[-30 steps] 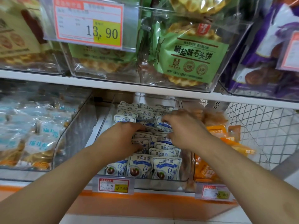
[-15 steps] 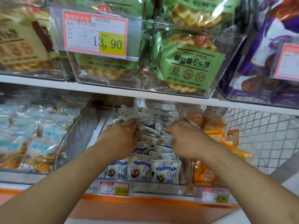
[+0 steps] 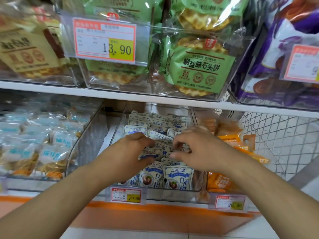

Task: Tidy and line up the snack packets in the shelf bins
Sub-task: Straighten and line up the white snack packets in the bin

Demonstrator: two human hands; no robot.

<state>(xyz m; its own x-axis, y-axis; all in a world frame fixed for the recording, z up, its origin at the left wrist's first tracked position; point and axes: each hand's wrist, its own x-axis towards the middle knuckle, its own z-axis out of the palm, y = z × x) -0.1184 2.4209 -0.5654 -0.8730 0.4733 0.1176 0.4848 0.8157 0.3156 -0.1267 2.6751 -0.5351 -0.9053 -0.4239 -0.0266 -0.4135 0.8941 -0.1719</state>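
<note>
Two hands, the left hand and the right hand, are showing over one clear bin whose white-and-blue packets are standing in three columns, too overlapped and covered to count fully. Four price tags are showing: 13.90, a cropped tag, 17.80 and 20.90. Two shelves are showing, the upper shelf carrying three bins and the lower one three bins plus one wire basket.
</note>
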